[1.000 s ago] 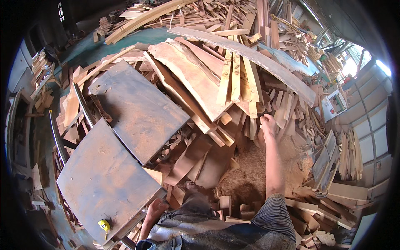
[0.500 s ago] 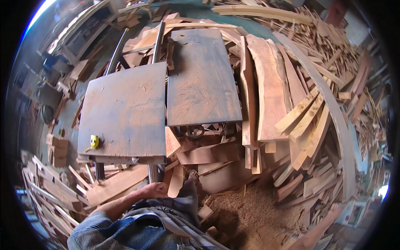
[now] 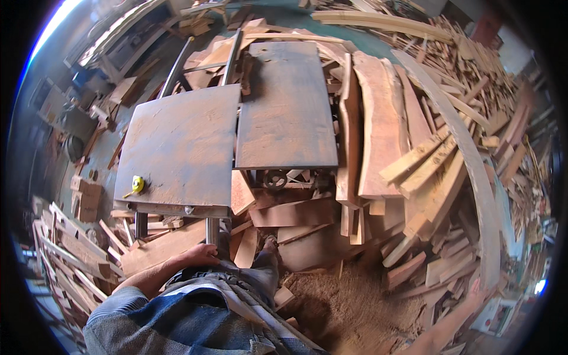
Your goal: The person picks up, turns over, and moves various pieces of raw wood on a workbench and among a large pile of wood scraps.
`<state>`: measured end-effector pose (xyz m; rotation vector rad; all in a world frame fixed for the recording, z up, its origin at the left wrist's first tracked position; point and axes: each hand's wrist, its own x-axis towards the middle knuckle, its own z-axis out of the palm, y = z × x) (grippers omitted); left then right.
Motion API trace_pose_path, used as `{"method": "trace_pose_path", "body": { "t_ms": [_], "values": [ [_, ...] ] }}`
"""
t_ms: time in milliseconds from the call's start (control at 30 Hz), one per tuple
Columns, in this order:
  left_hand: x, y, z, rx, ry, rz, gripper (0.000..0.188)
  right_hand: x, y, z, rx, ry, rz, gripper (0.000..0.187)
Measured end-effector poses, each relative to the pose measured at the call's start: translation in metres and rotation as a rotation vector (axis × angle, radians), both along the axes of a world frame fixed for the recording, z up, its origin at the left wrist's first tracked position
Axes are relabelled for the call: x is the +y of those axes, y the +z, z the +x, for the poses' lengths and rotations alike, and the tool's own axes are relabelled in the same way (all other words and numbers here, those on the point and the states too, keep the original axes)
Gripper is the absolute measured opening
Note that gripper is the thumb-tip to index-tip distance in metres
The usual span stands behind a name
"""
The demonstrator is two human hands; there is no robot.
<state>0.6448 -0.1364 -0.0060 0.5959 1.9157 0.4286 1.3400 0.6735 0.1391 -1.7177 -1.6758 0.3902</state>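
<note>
My left hand (image 3: 202,254) is closed loosely beside my hip, with nothing visible in it. It is just below the front edge of the left metal saw table (image 3: 177,151). My right arm reaches out to the lower right. There my right hand (image 3: 475,291), small near the rim, has its fingers stretched up beside the near end of a long grey-brown board (image 3: 467,139). Whether they touch it is hard to make out. On the left table's near corner lies a yellow tape measure (image 3: 137,184). Sawdust covers that table and the second metal table (image 3: 287,109).
Thick live-edge slabs (image 3: 380,130) lean beside the right table. Pale square-cut timbers (image 3: 431,165) and a scrap heap lie farther right. Sawdust (image 3: 337,307) covers the floor by my feet. Offcuts (image 3: 74,260) pile at the left, near stacked blocks (image 3: 86,198).
My right hand has moved up and closer to the long board's near end. My left hand has shifted slightly left and stays closed. The whole view has turned a little.
</note>
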Motion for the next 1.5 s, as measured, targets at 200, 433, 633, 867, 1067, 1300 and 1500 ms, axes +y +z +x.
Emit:
{"method": "trace_pose_path", "body": {
  "t_ms": [200,433,633,867,1067,1300,1500],
  "values": [
    [0.052,-0.018,-0.001,-0.087,0.026,0.238,0.038,-0.042,0.068,-0.052,0.871,-0.109,0.031,0.057],
    [0.202,0.032,0.008,-0.166,-0.272,0.575,0.041,-0.259,0.092,-0.244,1.203,0.053,-0.132,0.049],
    [0.279,0.1,0.023,-0.658,-0.031,0.618,0.067,-0.413,0.027,-0.424,1.384,0.074,-0.571,0.059],
    [0.294,0.099,-0.018,-1.028,0.538,0.603,0.058,-0.49,-0.039,-0.573,1.422,0.235,-0.811,0.048],
    [0.289,0.069,-0.046,-0.992,0.554,0.609,0.042,-0.508,-0.056,-0.605,1.439,0.211,-0.867,0.052],
    [0.25,0.071,-0.056,-0.983,0.6,0.606,0.04,-0.536,-0.068,-0.58,1.296,0.373,-0.978,0.034],
    [0.209,0.058,-0.098,-1.026,0.619,0.491,0.047,-0.527,-0.093,-0.526,1.443,0.278,-0.907,0.039]
  ]
}}
